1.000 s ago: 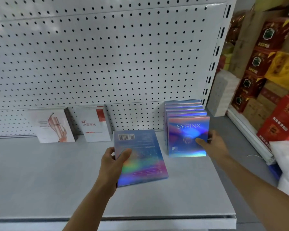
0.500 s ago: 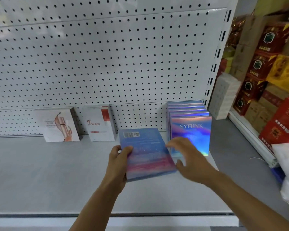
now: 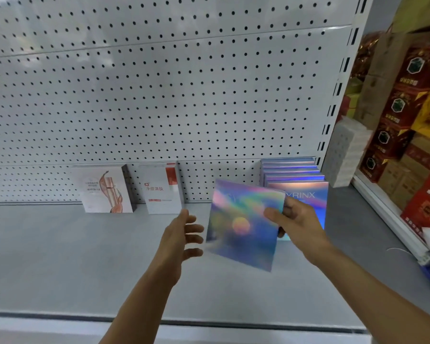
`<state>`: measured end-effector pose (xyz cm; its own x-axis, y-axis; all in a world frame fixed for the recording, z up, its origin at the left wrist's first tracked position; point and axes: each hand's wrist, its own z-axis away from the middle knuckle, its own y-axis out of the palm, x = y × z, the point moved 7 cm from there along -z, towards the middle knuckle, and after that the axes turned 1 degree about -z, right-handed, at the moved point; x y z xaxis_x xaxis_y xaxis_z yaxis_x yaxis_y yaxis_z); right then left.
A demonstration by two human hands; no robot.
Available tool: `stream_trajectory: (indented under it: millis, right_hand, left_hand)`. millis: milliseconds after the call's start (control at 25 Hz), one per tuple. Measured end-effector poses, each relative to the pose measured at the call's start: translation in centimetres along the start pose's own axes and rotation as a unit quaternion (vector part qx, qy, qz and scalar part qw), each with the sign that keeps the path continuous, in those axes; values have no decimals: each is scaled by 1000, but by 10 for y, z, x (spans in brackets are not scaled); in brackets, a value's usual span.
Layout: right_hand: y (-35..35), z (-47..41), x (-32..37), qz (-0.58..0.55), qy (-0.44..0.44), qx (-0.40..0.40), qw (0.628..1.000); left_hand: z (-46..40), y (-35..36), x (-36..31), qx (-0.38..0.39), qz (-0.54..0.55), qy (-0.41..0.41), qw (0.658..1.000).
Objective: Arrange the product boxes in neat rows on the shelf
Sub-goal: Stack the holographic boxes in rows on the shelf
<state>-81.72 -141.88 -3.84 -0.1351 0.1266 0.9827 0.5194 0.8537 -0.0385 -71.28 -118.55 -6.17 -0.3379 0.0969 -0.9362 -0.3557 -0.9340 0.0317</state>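
Observation:
My right hand (image 3: pixel 293 224) pinches the right edge of an iridescent blue box (image 3: pixel 241 224), thumb on its front, and holds it upright above the grey shelf (image 3: pixel 60 256). The box is slightly tilted and blurred. Just behind it, a row of several matching boxes marked SYRINX (image 3: pixel 303 192) stands at the back right of the shelf. My left hand (image 3: pixel 181 237) hovers beside the held box's left edge with fingers spread, apart from it. Two white boxes stand against the pegboard: one with a reddish swirl (image 3: pixel 107 188) and one with a red corner (image 3: pixel 162 187).
A white pegboard back panel (image 3: pixel 159 95) rises behind the shelf. To the right, past the shelf upright, stand a white foam block (image 3: pixel 345 150) and stacks of red and yellow cartons (image 3: pixel 407 108). The shelf's front lip (image 3: pixel 209 326) runs along the bottom.
The iridescent box passed from my left hand to my right and turned from lying back-side up to upright, front facing me. My left hand let go and opened.

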Motion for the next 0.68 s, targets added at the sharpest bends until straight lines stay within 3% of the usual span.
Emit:
stream_trajectory:
  millis: [120, 240, 520, 680]
  right_hand:
    - [-15, 0, -10, -14, 54, -7, 998]
    - [-27, 0, -16, -30, 72, -17, 997]
    - [-88, 0, -13, 81, 44, -13, 996]
    - [-114, -1, -24, 53, 68, -32, 996]
  left_hand:
    - [-2, -3, 2, -21, -89, 40, 995]
    - [-2, 14, 11, 26, -143, 64, 987]
    - [-11, 74, 4, 86, -199, 110, 970]
    - [-20, 122, -10, 116, -203, 137, 963]
